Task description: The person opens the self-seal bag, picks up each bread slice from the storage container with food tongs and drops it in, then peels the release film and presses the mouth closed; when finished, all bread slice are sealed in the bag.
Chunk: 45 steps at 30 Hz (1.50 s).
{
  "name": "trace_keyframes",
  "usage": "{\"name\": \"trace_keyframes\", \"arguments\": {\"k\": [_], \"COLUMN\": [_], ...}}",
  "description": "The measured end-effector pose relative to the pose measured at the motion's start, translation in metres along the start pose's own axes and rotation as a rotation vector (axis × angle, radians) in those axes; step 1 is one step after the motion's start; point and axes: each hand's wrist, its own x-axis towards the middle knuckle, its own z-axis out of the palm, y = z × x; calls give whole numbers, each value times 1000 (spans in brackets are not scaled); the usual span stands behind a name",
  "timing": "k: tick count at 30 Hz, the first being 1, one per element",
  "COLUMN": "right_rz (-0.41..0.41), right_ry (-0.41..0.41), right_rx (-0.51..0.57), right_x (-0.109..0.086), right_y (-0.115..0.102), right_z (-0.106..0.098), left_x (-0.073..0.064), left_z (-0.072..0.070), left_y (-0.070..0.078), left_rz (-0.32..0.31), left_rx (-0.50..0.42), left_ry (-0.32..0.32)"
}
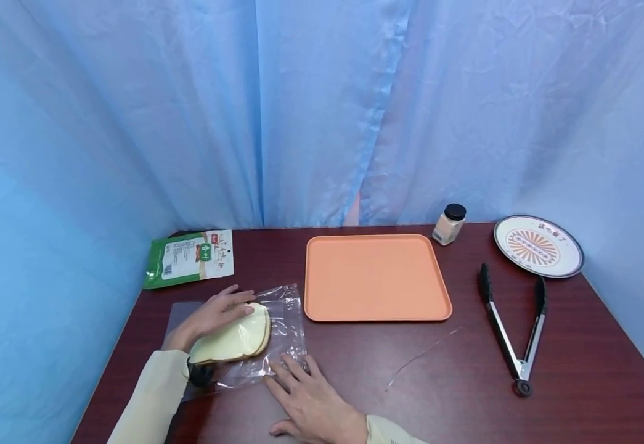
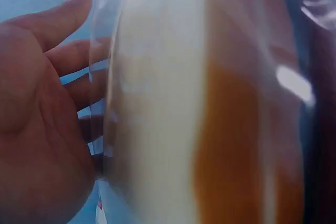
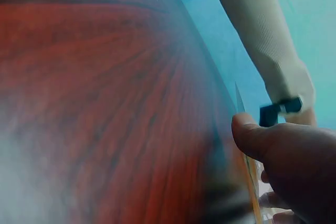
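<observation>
Pale, brown-crusted slices of bread (image 1: 238, 338) lie inside a clear plastic bag (image 1: 288, 314) on the left of the table. My left hand (image 1: 219, 316) rests over the far side of the bread, its fingers extended. In the left wrist view the bread (image 2: 168, 108) fills the middle behind shiny film, and the left hand (image 2: 47, 98) is beside it with the thumb apart. My right hand (image 1: 318, 401) lies palm down with fingers spread, fingertips at the bag's near right edge. The right wrist view shows the right hand's thumb (image 3: 249, 135) at the lower right.
An orange tray (image 1: 374, 277) sits mid-table. A green and white packet (image 1: 191, 258) lies at back left. A black-lidded jar (image 1: 449, 225), a patterned plate (image 1: 538, 246) and spread tongs (image 1: 513, 339) are at right. A thin clear strip (image 1: 421, 356) lies in front of the tray.
</observation>
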Motion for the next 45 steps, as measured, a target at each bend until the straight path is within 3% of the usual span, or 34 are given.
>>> {"name": "trace_keyframes", "arguments": {"k": [7,15,27,31,39,45], "right_rz": [36,67,78,80,121,145], "right_ry": [-26,-17,-40,-65,-88,-125], "right_rx": [68,152,177,185,197,252], "right_x": [1,12,39,47,60,62], "right_y": [16,42,59,62,74,78], "right_z": [6,11,15,17,19,16], "left_x": [-19,-54,-96,-104,-112,-113], "left_z": [0,8,31,39,60,65], "left_y": [-8,-11,-15,-15,0,11], "left_rz": [-61,-156,-146,-172,-299,-366], "left_rx": [28,5,53,61,107,78], "left_ry": [17,85,189,227,263,251]}}
